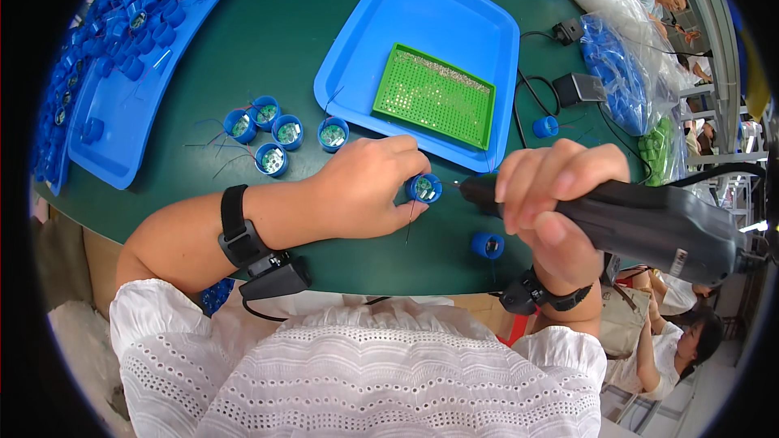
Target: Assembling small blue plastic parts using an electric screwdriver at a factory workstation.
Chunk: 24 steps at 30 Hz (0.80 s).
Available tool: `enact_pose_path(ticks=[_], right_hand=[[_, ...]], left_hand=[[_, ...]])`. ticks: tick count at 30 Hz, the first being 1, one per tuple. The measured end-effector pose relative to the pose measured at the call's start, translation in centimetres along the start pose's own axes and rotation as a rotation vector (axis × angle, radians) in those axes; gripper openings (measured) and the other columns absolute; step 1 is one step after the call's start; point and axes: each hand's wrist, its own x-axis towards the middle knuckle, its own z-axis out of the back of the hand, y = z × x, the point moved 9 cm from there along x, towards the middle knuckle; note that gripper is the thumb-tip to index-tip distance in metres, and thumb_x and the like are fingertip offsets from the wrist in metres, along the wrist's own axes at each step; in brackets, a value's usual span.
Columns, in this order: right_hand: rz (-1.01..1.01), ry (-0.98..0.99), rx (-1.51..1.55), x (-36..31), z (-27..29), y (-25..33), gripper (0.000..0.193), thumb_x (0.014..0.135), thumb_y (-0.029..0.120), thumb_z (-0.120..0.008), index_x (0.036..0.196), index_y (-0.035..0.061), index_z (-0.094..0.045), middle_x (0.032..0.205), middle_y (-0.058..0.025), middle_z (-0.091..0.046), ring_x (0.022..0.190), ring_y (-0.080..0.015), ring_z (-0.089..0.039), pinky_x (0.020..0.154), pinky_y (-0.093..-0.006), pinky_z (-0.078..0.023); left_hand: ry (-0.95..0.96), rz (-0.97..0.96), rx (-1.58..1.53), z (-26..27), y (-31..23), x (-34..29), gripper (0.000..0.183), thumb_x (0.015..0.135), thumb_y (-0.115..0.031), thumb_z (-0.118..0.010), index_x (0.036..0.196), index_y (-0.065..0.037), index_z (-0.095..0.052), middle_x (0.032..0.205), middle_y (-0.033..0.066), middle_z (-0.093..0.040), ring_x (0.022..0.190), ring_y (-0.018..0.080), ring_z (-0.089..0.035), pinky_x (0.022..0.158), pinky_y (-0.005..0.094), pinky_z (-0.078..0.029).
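Between its thumb and fingers, my left hand (377,186) grips a small blue plastic cup (423,189) with a green circuit board inside and a thin wire hanging down. My right hand (560,195) is wrapped round a black electric screwdriver (649,223). The tool lies almost level, its thin bit pointing left at the held cup's rim; I cannot tell whether it touches. Left of the held cup stand several similar cups (287,132) with boards and loose wires. A lone blue cup (488,245) lies on its side below the screwdriver tip.
Ahead is a blue tray (337,73) holding a green perforated plate (442,97) with small screws. At left, another blue tray (122,166) sits beside heaped cups (130,32). Black cables and a dark box (578,89) lie right, near plastic bags (613,57). Other people sit beyond.
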Motion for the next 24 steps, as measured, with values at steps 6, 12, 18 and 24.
enact_pose_path(ticks=[6,12,18,24], right_hand=[[0.029,0.058,-0.006,-0.1,-0.7,-1.6,0.026,0.077,-0.006,-0.058,0.097,0.0044,-0.046,0.067,-0.0042,-0.051,0.059,-0.0138,-0.053,0.056,-0.0271,-0.044],[0.041,0.076,-0.004,0.0,-0.9,-1.7,0.025,0.077,-0.007,-0.056,0.098,0.0039,-0.045,0.066,-0.0041,-0.052,0.058,-0.0133,-0.053,0.057,-0.0273,-0.045],[0.033,0.105,-0.020,0.0,-1.1,-2.2,0.026,0.077,-0.007,-0.056,0.097,0.0035,-0.046,0.067,-0.0042,-0.052,0.059,-0.0130,-0.053,0.056,-0.0260,-0.044],[0.008,0.132,0.067,0.6,-1.2,-3.3,0.023,0.076,-0.007,-0.057,0.094,0.0029,-0.045,0.069,-0.0047,-0.051,0.059,-0.0128,-0.053,0.054,-0.0248,-0.043]], left_hand=[[0.020,0.027,-0.003,-0.1,0.2,-0.3,0.030,0.066,-0.017,-0.072,0.090,-0.003,-0.062,0.077,0.0096,-0.054,0.068,0.0271,-0.056,0.056,0.0355,-0.045],[0.030,0.015,0.006,-0.1,0.0,-0.3,0.031,0.066,-0.017,-0.072,0.091,-0.002,-0.062,0.077,0.0100,-0.055,0.068,0.0276,-0.056,0.056,0.0359,-0.045],[0.036,0.031,-0.005,-0.2,0.1,-0.3,0.032,0.066,-0.017,-0.072,0.092,-0.003,-0.062,0.078,0.0100,-0.055,0.069,0.0279,-0.056,0.057,0.0363,-0.045],[0.021,0.026,-0.021,-0.1,0.2,-0.2,0.031,0.064,-0.015,-0.073,0.090,-0.003,-0.061,0.078,0.0107,-0.056,0.070,0.0280,-0.057,0.057,0.0364,-0.046]])
